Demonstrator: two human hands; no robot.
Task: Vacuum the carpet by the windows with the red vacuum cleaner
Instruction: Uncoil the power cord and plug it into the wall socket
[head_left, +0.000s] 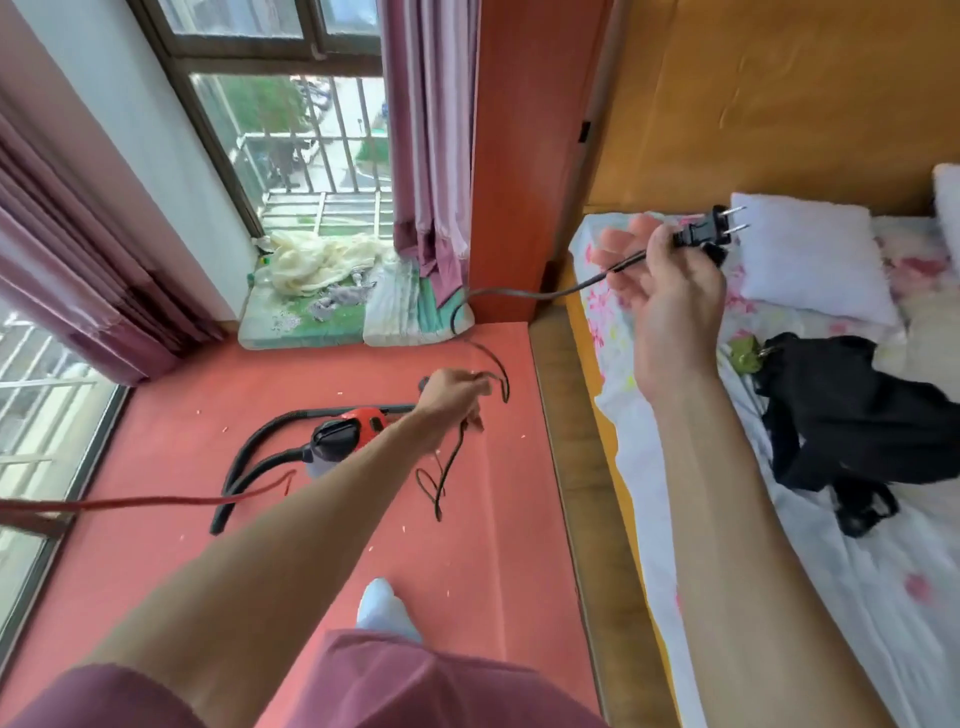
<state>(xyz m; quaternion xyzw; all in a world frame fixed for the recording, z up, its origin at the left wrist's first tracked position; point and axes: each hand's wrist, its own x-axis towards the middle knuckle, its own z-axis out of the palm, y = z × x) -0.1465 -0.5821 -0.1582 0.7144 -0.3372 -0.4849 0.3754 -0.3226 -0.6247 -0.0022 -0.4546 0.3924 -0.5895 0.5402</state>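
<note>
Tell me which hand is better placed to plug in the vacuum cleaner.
Right. The right hand grips the plug, its prongs free and pointing away. The left hand only holds slack cord lower down.

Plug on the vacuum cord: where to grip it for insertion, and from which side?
Grip the plug by its black moulded body, coming from the cord end, as the right hand does now. Its two bare prongs stick out the opposite end, pointing away from the palm, so keep the grip behind them.
</note>
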